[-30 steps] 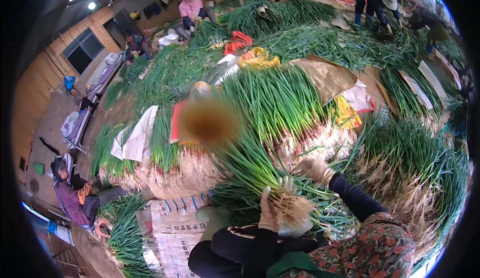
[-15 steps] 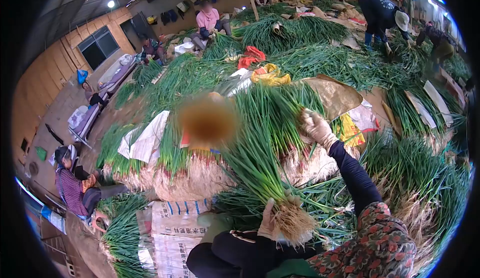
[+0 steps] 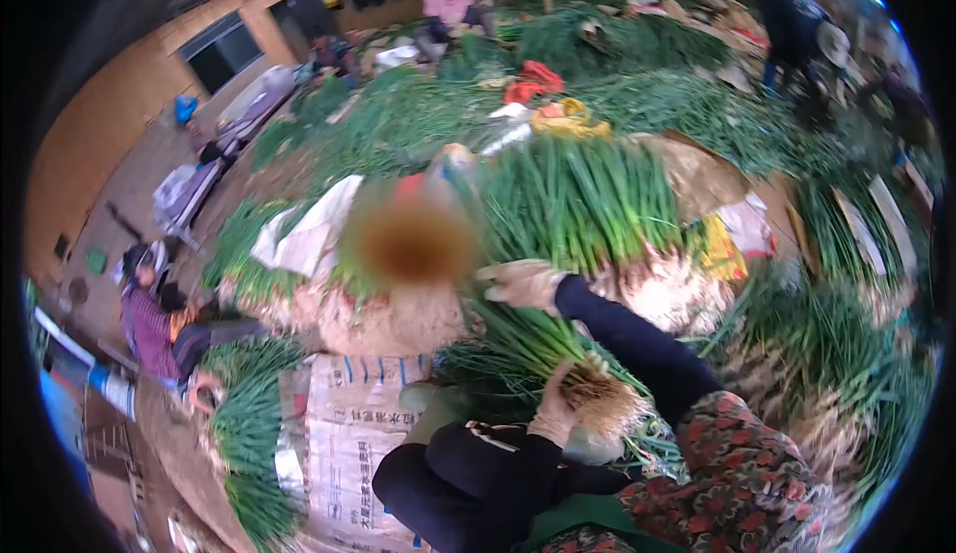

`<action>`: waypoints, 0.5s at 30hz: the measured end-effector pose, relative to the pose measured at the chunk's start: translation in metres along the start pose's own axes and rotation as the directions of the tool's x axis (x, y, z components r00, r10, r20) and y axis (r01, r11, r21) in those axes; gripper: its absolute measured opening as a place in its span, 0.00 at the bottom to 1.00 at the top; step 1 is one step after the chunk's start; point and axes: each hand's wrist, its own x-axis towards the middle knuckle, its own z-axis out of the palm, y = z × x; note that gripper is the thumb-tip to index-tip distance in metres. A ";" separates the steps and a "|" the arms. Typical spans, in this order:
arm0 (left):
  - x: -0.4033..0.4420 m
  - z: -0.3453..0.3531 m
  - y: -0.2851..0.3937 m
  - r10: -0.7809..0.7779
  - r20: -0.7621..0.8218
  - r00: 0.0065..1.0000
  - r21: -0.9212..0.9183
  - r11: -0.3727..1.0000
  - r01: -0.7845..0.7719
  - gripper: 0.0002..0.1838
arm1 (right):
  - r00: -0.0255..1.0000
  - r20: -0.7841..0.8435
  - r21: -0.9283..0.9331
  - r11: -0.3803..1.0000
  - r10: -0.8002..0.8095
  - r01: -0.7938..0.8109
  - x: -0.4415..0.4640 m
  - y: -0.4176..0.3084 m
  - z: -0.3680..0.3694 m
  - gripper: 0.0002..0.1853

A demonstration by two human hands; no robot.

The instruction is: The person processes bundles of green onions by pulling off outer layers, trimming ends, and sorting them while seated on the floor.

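Note:
A bunch of green onions (image 3: 538, 349) lies slanted in front of me, its pale stringy roots toward my lap and its leaves toward the upper left. My left hand (image 3: 556, 409), in a light glove, is closed around the stalks just above the roots. Over the bunch's leaves is my right hand (image 3: 523, 284), gloved too, its fingers stretched toward the left; motion blurs them a little. Just behind it, a stacked row of green onions (image 3: 588, 195) stands with roots facing me.
A printed white sack (image 3: 363, 424) lies at my left, beside more green onions (image 3: 259, 453). Loose onions (image 3: 797, 324) are heaped at the right. A seated person (image 3: 154, 314) is at the left; other people work farther back. A blurred round patch covers part of the middle.
My right hand has moved left and down from the stacked row to the leaves of the held bunch. The bunch now lies lower and more slanted. The view has shifted slightly.

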 end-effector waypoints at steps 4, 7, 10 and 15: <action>-0.044 0.057 0.001 0.015 0.028 0.999 -0.094 0.995 -0.013 0.22 | 0.992 -0.110 0.030 0.998 0.061 -0.058 -0.035 0.011 0.011 0.22; -0.043 0.057 0.000 0.116 0.266 0.957 -0.086 0.992 -0.097 0.27 | 0.889 -0.240 -0.024 0.913 0.390 -0.407 -0.110 0.069 -0.029 0.16; -0.043 0.072 0.000 0.161 0.252 0.954 -0.159 0.980 -0.123 0.27 | 0.632 -0.533 0.089 0.780 0.563 -0.620 -0.159 0.112 -0.061 0.13; -0.039 0.078 -0.005 0.153 0.203 0.967 -0.069 0.987 -0.142 0.28 | 0.597 -0.281 -0.487 0.424 0.752 -0.764 -0.146 0.149 -0.036 0.30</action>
